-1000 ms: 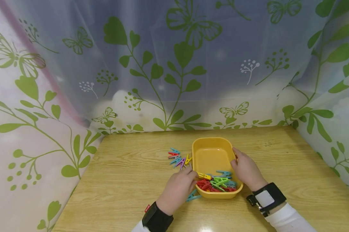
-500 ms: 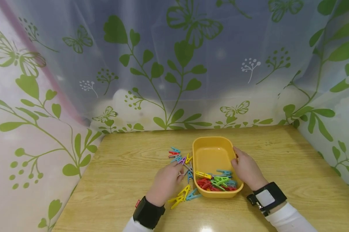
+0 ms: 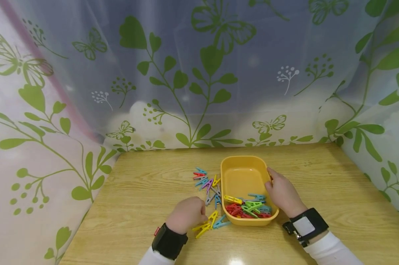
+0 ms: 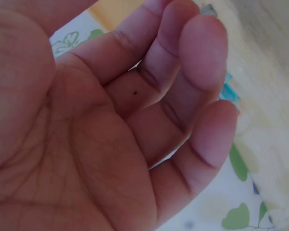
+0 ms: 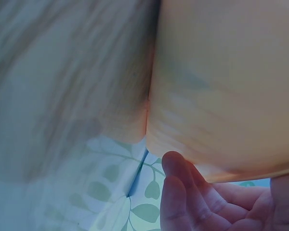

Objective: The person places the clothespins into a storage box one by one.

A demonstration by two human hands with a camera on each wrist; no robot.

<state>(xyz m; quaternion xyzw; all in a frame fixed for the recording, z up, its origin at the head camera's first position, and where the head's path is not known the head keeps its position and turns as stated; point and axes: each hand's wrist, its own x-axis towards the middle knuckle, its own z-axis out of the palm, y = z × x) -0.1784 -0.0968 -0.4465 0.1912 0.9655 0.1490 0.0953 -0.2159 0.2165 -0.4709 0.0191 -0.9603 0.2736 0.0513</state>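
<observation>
- The left hand (image 3: 185,214) hovers over the wooden table (image 3: 146,206), fingers curled in loosely; the left wrist view shows its palm (image 4: 86,144) bare, so it holds nothing
- Its fingertips lie just beside two yellow clothespins (image 3: 206,225) and a blue clothespin (image 3: 221,222), which sit close to the near left corner of the yellow tub (image 3: 242,176)
- The right hand (image 3: 283,193) rests against the tub's right rim, thumb over the edge and fingers along the outer wall; the right wrist view shows fingers (image 5: 183,192) curling under the tub's side
- A heap of red, green, blue and yellow clothespins (image 3: 247,208) fills the near end of the tub; its far half is bare
- A loose scatter of clothespins (image 3: 206,182) runs along the tub's left wall, some touching it
- Bare wood spreads left of the scatter toward the table's left edge, and right of the tub toward the right edge
- A leaf-printed curtain (image 3: 199,73) closes the table in at the back and both sides
</observation>
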